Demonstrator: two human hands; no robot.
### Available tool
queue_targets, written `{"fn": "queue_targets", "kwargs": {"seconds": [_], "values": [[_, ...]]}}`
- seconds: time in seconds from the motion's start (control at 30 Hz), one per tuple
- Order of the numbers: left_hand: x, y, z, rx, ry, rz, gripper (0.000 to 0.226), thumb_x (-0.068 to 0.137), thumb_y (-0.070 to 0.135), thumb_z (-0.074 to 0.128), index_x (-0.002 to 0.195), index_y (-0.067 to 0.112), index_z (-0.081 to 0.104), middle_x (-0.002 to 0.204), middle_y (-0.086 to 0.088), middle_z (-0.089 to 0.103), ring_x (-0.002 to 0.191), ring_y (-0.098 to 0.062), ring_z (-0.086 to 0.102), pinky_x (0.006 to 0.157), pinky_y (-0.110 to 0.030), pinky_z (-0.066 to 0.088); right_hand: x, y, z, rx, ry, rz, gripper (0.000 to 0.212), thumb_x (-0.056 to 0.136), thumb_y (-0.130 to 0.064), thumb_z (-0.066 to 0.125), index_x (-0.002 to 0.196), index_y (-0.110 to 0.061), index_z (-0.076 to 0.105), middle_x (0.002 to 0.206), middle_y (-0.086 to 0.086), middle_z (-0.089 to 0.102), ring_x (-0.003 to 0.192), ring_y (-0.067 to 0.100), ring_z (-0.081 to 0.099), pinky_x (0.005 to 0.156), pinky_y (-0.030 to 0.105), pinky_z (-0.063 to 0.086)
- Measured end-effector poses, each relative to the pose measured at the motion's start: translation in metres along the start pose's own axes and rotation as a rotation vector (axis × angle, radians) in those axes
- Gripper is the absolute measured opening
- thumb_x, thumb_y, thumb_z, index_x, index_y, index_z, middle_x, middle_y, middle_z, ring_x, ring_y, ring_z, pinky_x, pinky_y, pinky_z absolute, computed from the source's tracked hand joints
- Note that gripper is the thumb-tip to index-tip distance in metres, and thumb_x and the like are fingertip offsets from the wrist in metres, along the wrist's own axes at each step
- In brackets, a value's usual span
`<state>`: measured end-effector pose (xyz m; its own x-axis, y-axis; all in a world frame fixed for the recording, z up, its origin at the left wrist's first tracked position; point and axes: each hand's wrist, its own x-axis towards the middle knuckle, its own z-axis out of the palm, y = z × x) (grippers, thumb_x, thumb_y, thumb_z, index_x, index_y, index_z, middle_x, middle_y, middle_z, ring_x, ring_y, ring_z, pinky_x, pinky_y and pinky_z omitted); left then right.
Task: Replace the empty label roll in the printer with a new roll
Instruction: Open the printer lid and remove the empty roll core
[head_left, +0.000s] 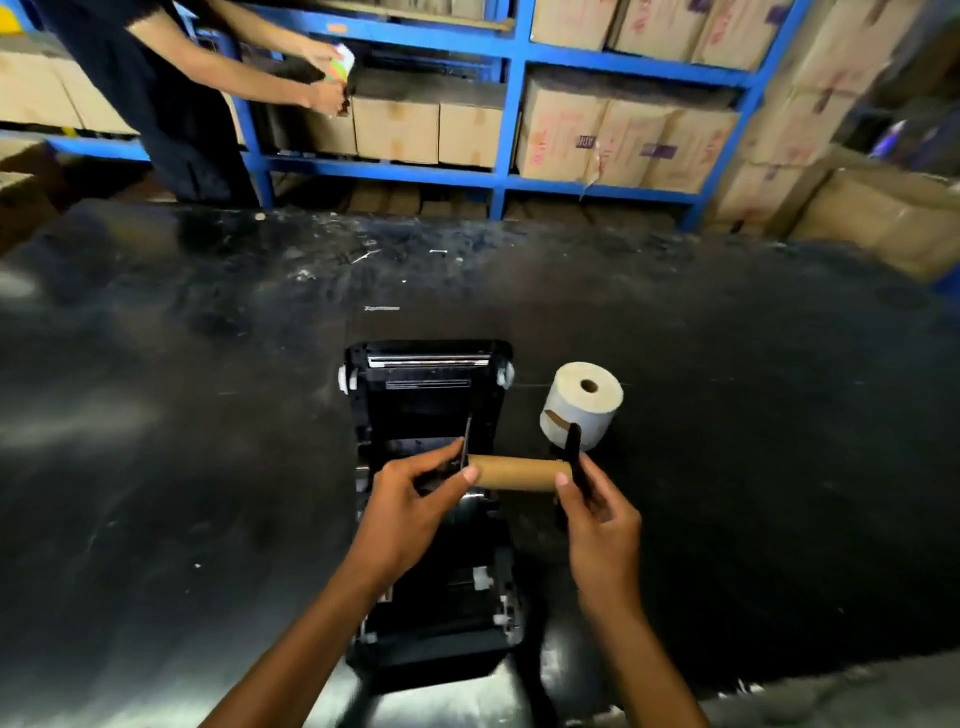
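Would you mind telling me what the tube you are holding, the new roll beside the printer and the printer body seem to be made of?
The tube looks like plain brown cardboard, matte, with no labels left. The new roll appears to be wound off-white paper labels around a small core hole. The printer body seems to be black moulded plastic, slightly glossy, with a shiny, probably metal, bar near its far edge.

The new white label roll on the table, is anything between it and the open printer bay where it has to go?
Yes. The empty brown cardboard core, with black holder plates at both ends, is held by the left hand and right hand above the open black printer. The new white label roll stands beside the printer, untouched.
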<state>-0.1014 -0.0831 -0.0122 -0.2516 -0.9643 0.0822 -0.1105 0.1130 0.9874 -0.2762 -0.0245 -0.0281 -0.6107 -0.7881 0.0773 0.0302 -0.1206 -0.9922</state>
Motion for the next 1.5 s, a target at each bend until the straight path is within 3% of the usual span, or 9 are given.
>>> {"fn": "queue_targets", "kwargs": {"seconds": [0.27, 0.53, 0.63, 0.77, 0.93, 1.03, 1.13, 1.33, 1.5], "values": [[0.023, -0.004, 0.095, 0.065, 0.192, -0.105, 0.033, 0.082, 0.018, 0.072, 0.113, 0.008, 0.068, 0.095, -0.005, 0.072, 0.087, -0.012, 0.066, 0.084, -0.026, 0.051, 0.052, 0.014, -0.095, 0.130, 0.213, 0.191, 0.035, 0.086, -0.010, 0.064, 0.120, -0.016, 0.062, 0.103, -0.002, 0.068, 0.084, 0.004, 0.063, 0.060, 0.011, 0.053], [0.045, -0.064, 0.172, 0.919, -0.197, -0.082, 0.042, 0.080, 0.022, 0.067, 0.122, 0.019, 0.062, 0.119, -0.014, 0.063, 0.113, -0.034, 0.056, 0.095, -0.041, 0.046, 0.054, 0.045, -0.177, 0.053, 0.222, 0.332, 0.035, 0.086, -0.004, 0.063, 0.120, -0.002, 0.060, 0.099, 0.007, 0.065, 0.075, 0.006, 0.056, 0.048, 0.009, 0.049], [0.049, -0.082, 0.186, 1.016, -0.209, -0.094, 0.039, 0.081, 0.022, 0.064, 0.119, 0.019, 0.061, 0.118, -0.014, 0.061, 0.113, -0.035, 0.052, 0.093, -0.041, 0.042, 0.043, 0.054, -0.191, 0.014, 0.191, 0.361, 0.033, 0.084, -0.006, 0.065, 0.117, -0.003, 0.063, 0.092, 0.007, 0.069, 0.071, 0.011, 0.057, 0.045, 0.009, 0.048], [0.045, -0.098, 0.193, 0.962, -0.204, -0.093, 0.043, 0.082, 0.020, 0.065, 0.124, 0.014, 0.058, 0.121, -0.014, 0.057, 0.116, -0.034, 0.047, 0.096, -0.038, 0.042, 0.038, 0.061, -0.201, -0.013, 0.167, 0.368, 0.029, 0.083, -0.008, 0.068, 0.111, -0.010, 0.068, 0.066, -0.006, 0.068, 0.055, 0.007, 0.054, 0.042, 0.012, 0.045], [0.025, -0.078, 0.198, 0.647, -0.004, -0.070, 0.037, 0.086, 0.022, 0.067, 0.120, 0.007, 0.065, 0.119, -0.013, 0.067, 0.114, -0.027, 0.058, 0.101, -0.036, 0.044, 0.045, 0.068, -0.201, -0.036, 0.152, 0.358, 0.032, 0.082, -0.009, 0.069, 0.114, -0.006, 0.066, 0.077, 0.001, 0.069, 0.063, 0.008, 0.057, 0.045, 0.012, 0.047], [0.005, -0.049, 0.200, 0.333, -0.217, -0.247, 0.026, 0.083, 0.028, 0.071, 0.105, 0.014, 0.073, 0.104, -0.004, 0.074, 0.095, -0.012, 0.066, 0.086, -0.022, 0.048, 0.050, 0.074, -0.192, -0.031, 0.110, 0.369, 0.033, 0.083, -0.011, 0.068, 0.115, -0.006, 0.065, 0.086, 0.002, 0.070, 0.069, 0.010, 0.059, 0.048, 0.012, 0.049], [-0.009, -0.033, 0.190, 0.483, -0.418, -0.189, 0.028, 0.078, 0.025, 0.077, 0.103, 0.013, 0.074, 0.089, -0.001, 0.072, 0.080, -0.009, 0.062, 0.068, -0.014, 0.046, 0.058, 0.077, -0.186, -0.017, 0.057, 0.381, 0.028, 0.085, -0.013, 0.066, 0.112, -0.009, 0.066, 0.084, -0.001, 0.069, 0.069, 0.008, 0.059, 0.046, 0.012, 0.048], [0.014, -0.013, 0.136, 0.809, -0.214, 0.053, 0.023, 0.083, 0.022, 0.071, 0.103, 0.013, 0.072, 0.091, -0.004, 0.073, 0.077, -0.018, 0.064, 0.071, -0.033, 0.051, 0.097, 0.080, -0.224, -0.070, 0.232, 0.373, 0.032, 0.088, -0.011, 0.061, 0.118, 0.000, 0.061, 0.095, 0.010, 0.065, 0.070, 0.007, 0.057, 0.053, 0.017, 0.049], [0.023, -0.028, 0.157, 0.795, -0.177, 0.043, 0.027, 0.084, 0.025, 0.068, 0.108, 0.012, 0.069, 0.097, -0.010, 0.073, 0.085, -0.028, 0.067, 0.076, -0.041, 0.054, 0.084, 0.084, -0.205, -0.325, 0.012, 0.305, 0.029, 0.083, -0.009, 0.068, 0.109, 0.004, 0.067, 0.091, 0.013, 0.068, 0.072, 0.012, 0.057, 0.067, 0.024, 0.046]]}}
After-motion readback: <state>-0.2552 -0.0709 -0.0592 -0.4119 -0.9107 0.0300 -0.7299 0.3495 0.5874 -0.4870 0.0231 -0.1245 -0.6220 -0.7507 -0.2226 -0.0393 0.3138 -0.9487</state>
